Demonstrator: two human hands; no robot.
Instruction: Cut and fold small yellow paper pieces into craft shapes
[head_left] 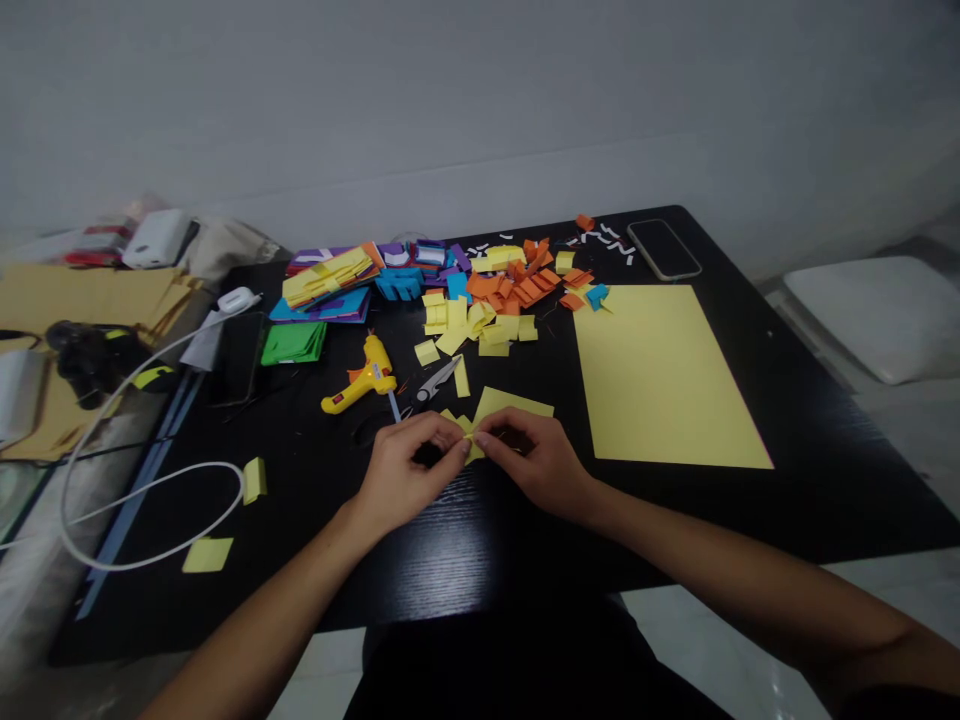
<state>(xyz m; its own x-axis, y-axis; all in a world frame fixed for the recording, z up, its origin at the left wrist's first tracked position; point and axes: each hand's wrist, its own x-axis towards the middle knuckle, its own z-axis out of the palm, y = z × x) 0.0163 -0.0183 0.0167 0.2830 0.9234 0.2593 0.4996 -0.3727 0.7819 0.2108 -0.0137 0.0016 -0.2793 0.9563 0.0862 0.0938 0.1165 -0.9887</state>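
Near the front of the black table, my left hand (416, 455) and my right hand (536, 460) meet, each pinching a small piece of yellow paper (470, 437) between thumb and fingertips. Its exact shape is partly hidden by the fingers. Right behind the hands lie a larger yellow paper piece (510, 402) and some small yellow scraps. Scissors (439, 382) rest just beyond my left hand, their blades pointing away. A yellow glue gun (364, 377) lies to their left, with a glue stick sticking out of its back.
Folded yellow (457, 315) and orange paper pieces (517, 285) are heaped at the back. A big yellow sheet (667, 380) lies to the right, below a phone (664, 248). Green paper (294, 342), another phone (238, 358) and a looped white cable (150, 565) are on the left.
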